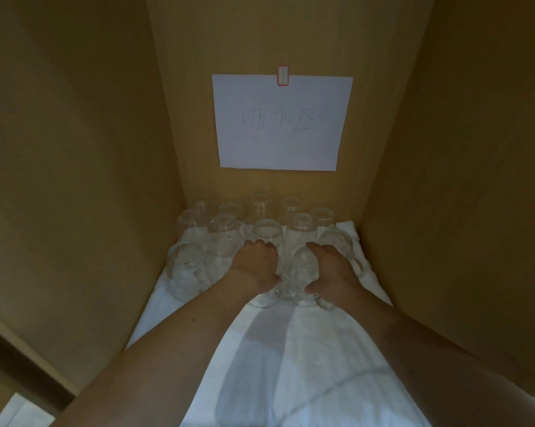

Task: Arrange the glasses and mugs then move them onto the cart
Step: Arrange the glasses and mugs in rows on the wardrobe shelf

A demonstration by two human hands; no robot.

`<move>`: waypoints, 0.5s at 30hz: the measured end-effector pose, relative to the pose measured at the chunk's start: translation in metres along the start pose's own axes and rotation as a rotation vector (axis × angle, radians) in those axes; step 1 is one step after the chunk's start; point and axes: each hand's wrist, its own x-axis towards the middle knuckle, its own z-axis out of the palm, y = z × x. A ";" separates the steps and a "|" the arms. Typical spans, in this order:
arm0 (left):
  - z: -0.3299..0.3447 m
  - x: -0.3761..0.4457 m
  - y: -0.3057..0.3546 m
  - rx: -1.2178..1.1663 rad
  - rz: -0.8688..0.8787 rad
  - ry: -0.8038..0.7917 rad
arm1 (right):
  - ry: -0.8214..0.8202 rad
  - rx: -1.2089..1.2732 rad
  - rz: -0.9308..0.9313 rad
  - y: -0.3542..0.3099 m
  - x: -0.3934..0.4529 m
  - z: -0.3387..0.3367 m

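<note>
Hiding their fingertips, both hands (255, 263) (332, 266) blur among clear glasses (267, 232).

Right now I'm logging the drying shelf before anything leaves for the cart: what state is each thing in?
glasses and mugs: clustered at the back, seemingly upside down
front mug: gripped by right hand
left hand: fingers curled over a glass
white towel: spread flat, wrinkled
paper sign: taped to back wall

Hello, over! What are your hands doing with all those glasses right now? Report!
Left hand and right hand each grip a front-row glass mug. Other glasses sit upside down on white cloth. No cart in sight.
</note>
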 end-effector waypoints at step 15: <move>0.023 0.003 0.002 -0.069 -0.043 0.113 | 0.059 -0.045 -0.067 0.009 -0.016 0.019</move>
